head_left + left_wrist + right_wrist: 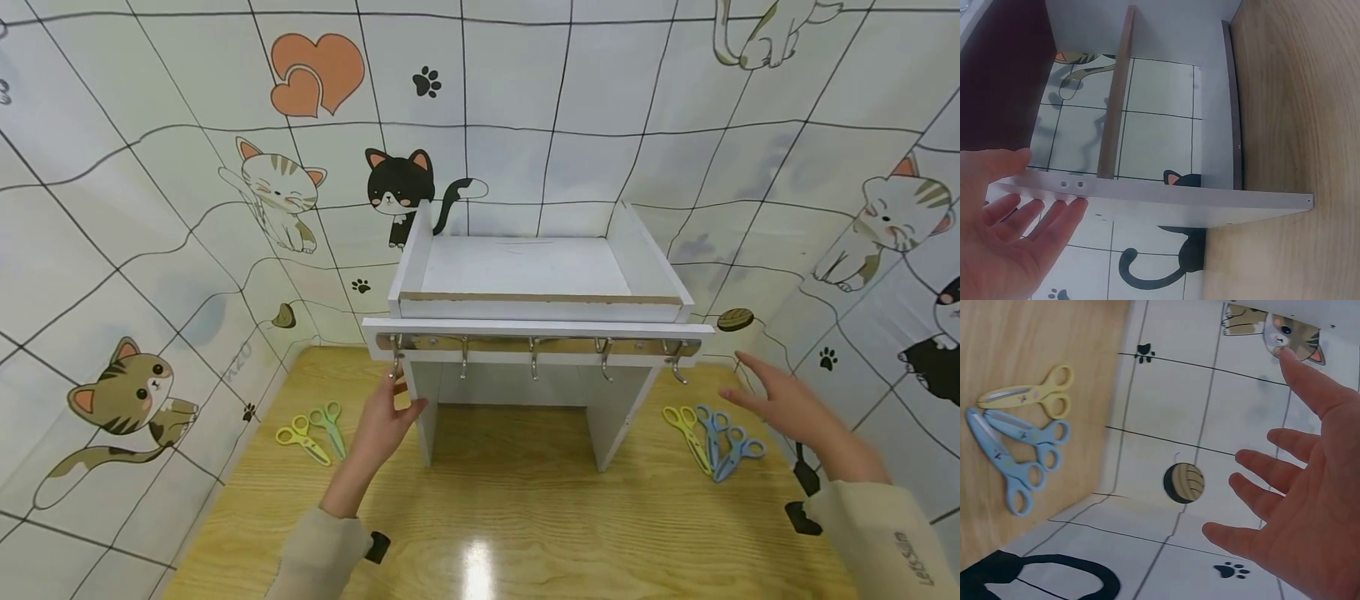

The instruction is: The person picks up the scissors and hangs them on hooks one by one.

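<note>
A small white shelf unit [525, 310] with an open-topped tray stands on the wooden table. Across its front runs a metal rail with several hooks [534, 358]. My left hand [387, 421] is at the unit's left side panel [1166, 195], thumb on one side of the edge and fingers on the other. Those fingers are fairly straight; how firmly they touch cannot be told. My right hand [787, 408] hovers off the unit's right side, fingers spread and holding nothing. Below it lie yellow scissors [1029, 395] and two pairs of blue scissors [1007, 459].
Yellow scissors [303, 437] and green scissors [328, 425] lie on the table [517, 517] left of the unit. Tiled-pattern walls with cat drawings [517, 92] enclose the back and both sides. A black strap [1054, 565] shows near my right wrist.
</note>
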A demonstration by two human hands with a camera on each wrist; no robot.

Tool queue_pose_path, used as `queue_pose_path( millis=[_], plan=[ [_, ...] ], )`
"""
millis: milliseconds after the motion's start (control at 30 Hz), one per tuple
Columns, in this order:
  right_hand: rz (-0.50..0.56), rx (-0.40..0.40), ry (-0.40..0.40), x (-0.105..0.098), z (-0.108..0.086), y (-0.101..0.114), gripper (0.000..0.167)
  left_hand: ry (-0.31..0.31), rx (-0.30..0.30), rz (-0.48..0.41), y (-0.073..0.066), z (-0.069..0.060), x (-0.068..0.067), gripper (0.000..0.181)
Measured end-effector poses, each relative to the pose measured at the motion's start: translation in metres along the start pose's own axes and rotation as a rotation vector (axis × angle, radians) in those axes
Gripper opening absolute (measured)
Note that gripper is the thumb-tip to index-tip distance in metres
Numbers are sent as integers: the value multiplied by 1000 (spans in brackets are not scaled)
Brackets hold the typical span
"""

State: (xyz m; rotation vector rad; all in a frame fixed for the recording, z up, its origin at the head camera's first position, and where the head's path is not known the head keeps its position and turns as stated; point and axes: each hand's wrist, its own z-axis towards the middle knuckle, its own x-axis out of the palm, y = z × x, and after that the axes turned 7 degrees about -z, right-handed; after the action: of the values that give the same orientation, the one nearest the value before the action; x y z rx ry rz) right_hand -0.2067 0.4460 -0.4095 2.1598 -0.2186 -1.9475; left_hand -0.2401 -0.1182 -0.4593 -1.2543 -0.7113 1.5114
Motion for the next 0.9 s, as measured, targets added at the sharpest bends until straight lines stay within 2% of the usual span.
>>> queue_pose_path(
  millis=[267,533,700,900],
  plan=[
    [0,38,8,33,-4,-18,92,-13,24,54,6,-3,3,67],
    [0,96,36,65,-8,-39,87,-23,-2,68,5,-3,4,59],
    [-18,147,72,83,-8,-50,85,-37,11,87,7,-3,5,59],
    [-9,255,108,105,-5,-63,92,-50,0,109,6,-3,5,61]
  ],
)
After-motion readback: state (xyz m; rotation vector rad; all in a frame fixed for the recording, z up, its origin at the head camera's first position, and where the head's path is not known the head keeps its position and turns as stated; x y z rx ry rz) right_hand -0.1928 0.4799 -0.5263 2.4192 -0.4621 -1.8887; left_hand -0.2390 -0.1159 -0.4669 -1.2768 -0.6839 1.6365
